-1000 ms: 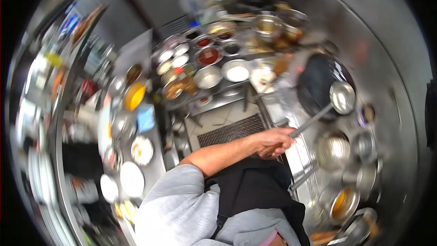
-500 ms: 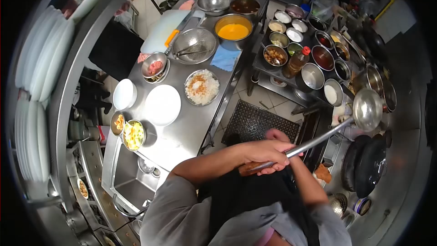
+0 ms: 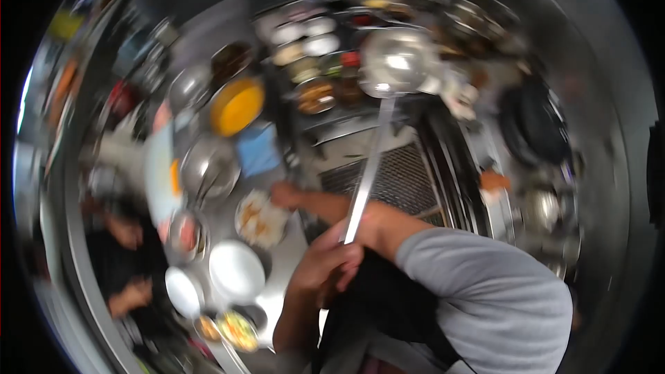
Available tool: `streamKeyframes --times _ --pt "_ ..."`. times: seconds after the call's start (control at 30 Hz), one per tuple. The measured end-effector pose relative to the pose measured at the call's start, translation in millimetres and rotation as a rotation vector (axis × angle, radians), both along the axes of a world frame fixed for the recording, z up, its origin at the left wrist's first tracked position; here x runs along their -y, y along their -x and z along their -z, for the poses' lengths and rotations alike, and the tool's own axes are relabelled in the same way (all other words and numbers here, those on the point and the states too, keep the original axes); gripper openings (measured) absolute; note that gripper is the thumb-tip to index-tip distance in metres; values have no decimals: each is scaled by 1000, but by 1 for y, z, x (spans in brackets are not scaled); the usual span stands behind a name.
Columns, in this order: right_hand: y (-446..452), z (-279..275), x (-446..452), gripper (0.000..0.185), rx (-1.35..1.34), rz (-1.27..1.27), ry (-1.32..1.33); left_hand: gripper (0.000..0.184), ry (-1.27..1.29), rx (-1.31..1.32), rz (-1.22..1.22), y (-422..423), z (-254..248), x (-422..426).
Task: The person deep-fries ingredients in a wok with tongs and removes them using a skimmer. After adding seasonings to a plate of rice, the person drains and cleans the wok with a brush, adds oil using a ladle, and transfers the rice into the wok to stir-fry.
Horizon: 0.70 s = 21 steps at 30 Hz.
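Observation:
My left hand [image 3: 324, 263] is closed round the handle of a long ladle [image 3: 398, 62]. The ladle's large, shiny metal bowl points away from me, overlapping the seasoning bowls in view. Across the counter reaches my right hand [image 3: 285, 195], at the right edge of a bowl of white rice [image 3: 262, 219] with a brownish topping. Its fingers are smeared by motion, so whether they grip the rim does not show. Near the rice are a white plate [image 3: 237, 271], a white bowl [image 3: 183, 292] and a metal bowl of pink meat [image 3: 187, 234].
Behind the rice lie a blue cloth [image 3: 258, 149], a colander [image 3: 209, 165] and a pot of yellow liquid [image 3: 237, 105]. Seasoning bowls [image 3: 320, 45] crowd the side table. Dark pans [image 3: 533, 121] stand right. Another person's hands [image 3: 131, 294] show at the left.
The view has turned and blurred. My right hand has moved from beside the left hand to the rice bowl. The ladle, still in my left hand, has swung from pointing right to pointing forward.

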State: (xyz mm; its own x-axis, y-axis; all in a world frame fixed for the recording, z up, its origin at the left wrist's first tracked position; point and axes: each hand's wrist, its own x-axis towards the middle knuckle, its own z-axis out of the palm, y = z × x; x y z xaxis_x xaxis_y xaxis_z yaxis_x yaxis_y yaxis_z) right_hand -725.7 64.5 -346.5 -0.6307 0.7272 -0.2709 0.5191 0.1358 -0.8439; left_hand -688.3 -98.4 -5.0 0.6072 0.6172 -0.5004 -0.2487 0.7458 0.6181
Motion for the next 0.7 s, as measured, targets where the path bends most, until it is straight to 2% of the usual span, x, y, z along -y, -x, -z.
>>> streamKeyframes --times 0.03,0.07,0.1,0.17,0.23,0.3,0.33,0.4,0.5,0.53,0.6,0.67,0.7 --pt "-14 -38 11 31 26 59 217 62 13 -19 -56 0 1 3" --pt "-16 -27 18 28 41 72 13 62 -22 -10 -30 1 7 0" --pt "-28 -29 32 27 3 204 -127 62 2 6 -35 0 8 -4" --pt "-57 -41 42 26 -63 370 -249 61 -27 -4 23 4 9 -9" --pt "-94 -54 44 24 -105 440 -255 62 -30 -40 16 -4 4 -14" --pt "-165 -80 42 21 -40 446 -376 62 0 -12 62 -20 4 -32" --pt "-204 -94 47 20 -22 500 -353 62 15 6 86 -31 5 -42" --pt "-281 -119 58 23 -116 798 46 65 0 87 152 -60 7 -60" --pt "-405 -125 100 24 -168 1135 -233 65 1 167 236 -122 4 -79" --pt "-446 -137 119 24 -148 1259 -184 65 -4 199 277 -148 3 -84" --pt "-524 -125 161 22 -291 1476 -256 65 -7 223 344 -200 2 -92" --pt "-584 -157 210 20 -354 1640 -376 61 -60 148 405 -253 -1 -99" --pt "-613 -163 233 18 -361 1793 -303 60 -102 99 443 -279 -1 -104"
